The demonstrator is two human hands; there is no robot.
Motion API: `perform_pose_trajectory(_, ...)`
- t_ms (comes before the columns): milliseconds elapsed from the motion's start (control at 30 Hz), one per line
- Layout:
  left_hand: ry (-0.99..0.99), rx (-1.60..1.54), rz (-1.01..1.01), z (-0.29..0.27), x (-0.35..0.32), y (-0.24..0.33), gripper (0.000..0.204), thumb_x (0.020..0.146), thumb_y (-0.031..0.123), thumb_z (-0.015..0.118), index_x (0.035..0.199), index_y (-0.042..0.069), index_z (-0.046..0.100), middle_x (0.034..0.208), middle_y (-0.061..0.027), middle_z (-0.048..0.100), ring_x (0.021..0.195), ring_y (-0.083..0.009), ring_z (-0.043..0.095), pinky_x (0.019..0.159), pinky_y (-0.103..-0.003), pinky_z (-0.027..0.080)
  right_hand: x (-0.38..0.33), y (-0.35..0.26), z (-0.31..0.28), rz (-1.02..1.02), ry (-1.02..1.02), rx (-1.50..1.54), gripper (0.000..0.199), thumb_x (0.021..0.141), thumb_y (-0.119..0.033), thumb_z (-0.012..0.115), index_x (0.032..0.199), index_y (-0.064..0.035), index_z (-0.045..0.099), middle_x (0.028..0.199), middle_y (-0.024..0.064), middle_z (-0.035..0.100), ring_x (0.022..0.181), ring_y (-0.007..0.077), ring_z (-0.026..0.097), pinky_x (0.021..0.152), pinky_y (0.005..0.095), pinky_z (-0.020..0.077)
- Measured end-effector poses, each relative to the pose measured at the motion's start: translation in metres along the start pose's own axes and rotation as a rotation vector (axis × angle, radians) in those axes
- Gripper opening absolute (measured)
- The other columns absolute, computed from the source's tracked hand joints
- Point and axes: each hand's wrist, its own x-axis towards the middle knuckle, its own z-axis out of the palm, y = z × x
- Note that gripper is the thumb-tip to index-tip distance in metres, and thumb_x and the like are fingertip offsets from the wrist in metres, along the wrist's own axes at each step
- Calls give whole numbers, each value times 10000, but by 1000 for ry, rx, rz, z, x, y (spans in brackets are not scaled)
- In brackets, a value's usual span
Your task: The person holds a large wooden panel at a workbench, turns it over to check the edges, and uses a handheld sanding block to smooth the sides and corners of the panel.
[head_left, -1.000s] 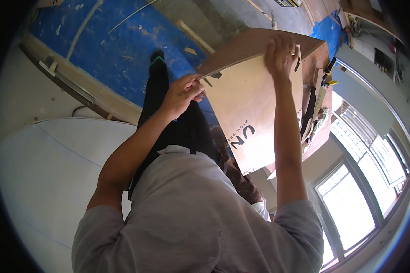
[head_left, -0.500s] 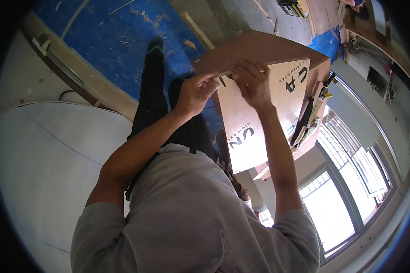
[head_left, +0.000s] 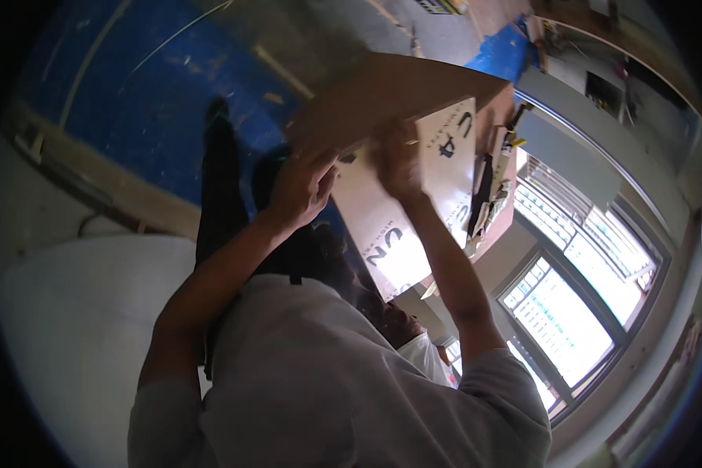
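Note:
A pale laminate sheet (head_left: 378, 207) with dark printing lies over a brown board (head_left: 382, 86). My left hand (head_left: 300, 187) is at the sheet's left corner, fingers curled around its edge. Over the sheet's far edge, close to the brown board, is my right hand (head_left: 398, 160), with a ring on one finger. Motion smears its fingers, so whether they grip anything is not visible.
Clamps and tools (head_left: 515, 129) sit along the right side of the board. Blue sheeting (head_left: 156, 101) with scraps covers the floor at the far left. A large white curved panel (head_left: 93, 312) stands at left. Another person (head_left: 425, 355) is partly visible below the sheet.
The whole view has shifted, so the sheet and board appear further left. My right hand is now blurred by motion, while my left hand stays at the sheet's corner.

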Motion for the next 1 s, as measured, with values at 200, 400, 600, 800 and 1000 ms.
perform_pose_trajectory(200, -431, 251, -41, -7, 33, 17, 370, 893, 114, 697, 1223, -32, 614, 1039, -219, 652, 878, -400, 662, 774, -496, 533, -38, -25, -12, 574, -153, 35, 756, 1007, -367, 609, 1607, -31, 295, 1693, 256, 173, 1584, 455, 104, 1240, 661, 99)
perform_pose_trajectory(400, -664, 394, -90, 36, 73, 38, 314, 971, 248, 662, 1038, -54, 609, 931, -263, 694, 881, -456, 697, 803, -528, 550, -141, -44, 8, 1000, -68, 135, 820, 1038, -473, 536, 1665, -92, 172, 1736, 230, 63, 1593, 465, 48, 1254, 634, 63)
perform_pose_trajectory(600, -715, 523, -22, 143, 160, 60, 442, 963, 361, 700, 1049, -67, 632, 979, -286, 723, 898, -479, 713, 795, -538, 572, -206, -133, 14, 1145, -81, 294, 808, 978, -481, 618, 1649, -167, 294, 1752, 150, 90, 1609, 401, 63, 1268, 606, 65)
perform_pose_trajectory(800, -527, 262, 338, 258, 266, 58, 701, 961, 409, 708, 1422, -78, 504, 1383, -323, 587, 1308, -445, 568, 1090, -469, 459, -294, -162, 7, 1181, -137, 339, 806, 923, -332, 681, 1642, -277, 320, 1755, 117, 112, 1614, 378, 78, 1269, 614, 76)
perform_pose_trajectory(1000, -583, 141, -261, 218, 240, 60, 701, 1036, 385, 617, 1529, -57, 387, 1542, -226, 494, 1414, -321, 497, 1163, -414, 409, -351, -158, 24, 1435, -49, 306, 875, 863, -182, 731, 1633, -315, 339, 1748, 131, 138, 1606, 387, 129, 1261, 632, 93)
